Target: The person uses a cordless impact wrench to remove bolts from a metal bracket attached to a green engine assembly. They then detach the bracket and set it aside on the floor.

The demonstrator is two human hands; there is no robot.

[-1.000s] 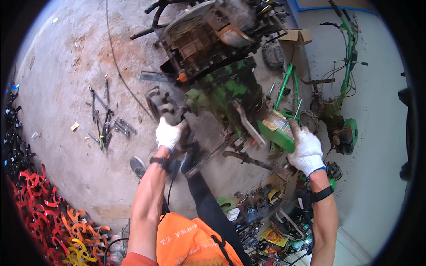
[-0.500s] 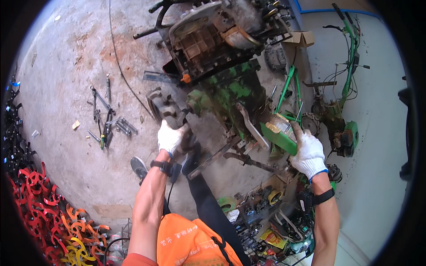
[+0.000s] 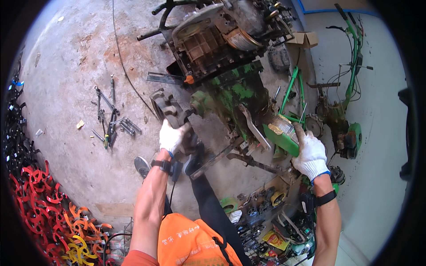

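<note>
Left grip (image 3: 172,137) curled on the lower tread of the wheel (image 3: 165,102), its far fingers hidden; right grip (image 3: 310,154) holding the right end of the green plate (image 3: 282,139); the 2 holds, well apart, probably steady the load from both sides; the wheel lies mostly beyond the left grip, the plate left of the right one; the green gearbox (image 3: 239,91) stands between, engine (image 3: 199,46) above it in view; tools (image 3: 108,128) on the floor (image 3: 66,88), left, perhaps kept within reach.

Gloved hands (image 3: 172,136) at green machine (image 3: 239,91)
</note>
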